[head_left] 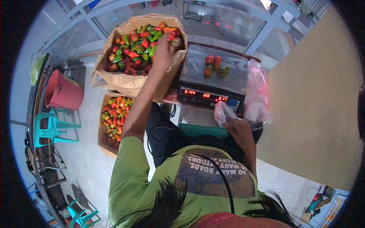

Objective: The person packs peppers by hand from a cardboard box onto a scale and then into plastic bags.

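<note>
the heaped peppers [133, 54] were held in the large carton [121, 81], beneath and mostly to the left of the left hand [167, 47], which was placed nearer to them than the right hand [238, 128]. no common long axis was shared, the heap being tumbled at all angles. the left fingers were bent down at the carton's right side; whether they were parted or closed on a pepper could not be told, their tips being hidden. by the right hand, held just in front of the scale [195, 57], a crumpled clear bag [222, 113] was gripped with the fingers drawn together on it. a small cluster of peppers [216, 62] was borne on the scale's platform.
</note>
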Demonstrator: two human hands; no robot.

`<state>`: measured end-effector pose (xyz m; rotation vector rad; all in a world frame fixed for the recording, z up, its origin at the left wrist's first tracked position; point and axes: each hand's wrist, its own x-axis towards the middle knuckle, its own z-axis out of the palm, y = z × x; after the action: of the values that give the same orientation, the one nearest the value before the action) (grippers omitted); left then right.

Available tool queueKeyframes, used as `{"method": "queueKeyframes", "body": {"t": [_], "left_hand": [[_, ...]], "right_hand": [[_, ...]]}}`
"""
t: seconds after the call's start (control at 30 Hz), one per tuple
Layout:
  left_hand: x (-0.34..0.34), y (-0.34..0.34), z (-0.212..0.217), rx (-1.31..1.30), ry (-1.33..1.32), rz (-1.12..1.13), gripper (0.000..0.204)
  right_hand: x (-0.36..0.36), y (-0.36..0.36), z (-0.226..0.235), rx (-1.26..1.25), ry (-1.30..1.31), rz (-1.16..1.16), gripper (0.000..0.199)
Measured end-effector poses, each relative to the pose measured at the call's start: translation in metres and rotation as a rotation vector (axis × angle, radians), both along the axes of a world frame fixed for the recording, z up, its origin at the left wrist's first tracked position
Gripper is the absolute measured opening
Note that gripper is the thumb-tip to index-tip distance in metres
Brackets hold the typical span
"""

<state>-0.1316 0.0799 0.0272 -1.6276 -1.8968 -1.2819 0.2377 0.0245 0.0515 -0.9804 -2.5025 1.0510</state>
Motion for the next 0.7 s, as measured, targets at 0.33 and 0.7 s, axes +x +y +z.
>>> {"method": "queueKeyframes", "body": {"t": [0.33,0.7], "left_hand": [[-0.106,0.034,-0.102,-0.963,-0.098,0.319,0.044],[-0.140,0.010,-0.111,-0.512,-0.371,0.228,0.052]], "right_hand": [[0.007,-0.001,-0.013,0.059,0.068,-0.040,0.025],[0.012,-0.006,0.001,-0.035,-0.009,-0.049,0.027]]}}
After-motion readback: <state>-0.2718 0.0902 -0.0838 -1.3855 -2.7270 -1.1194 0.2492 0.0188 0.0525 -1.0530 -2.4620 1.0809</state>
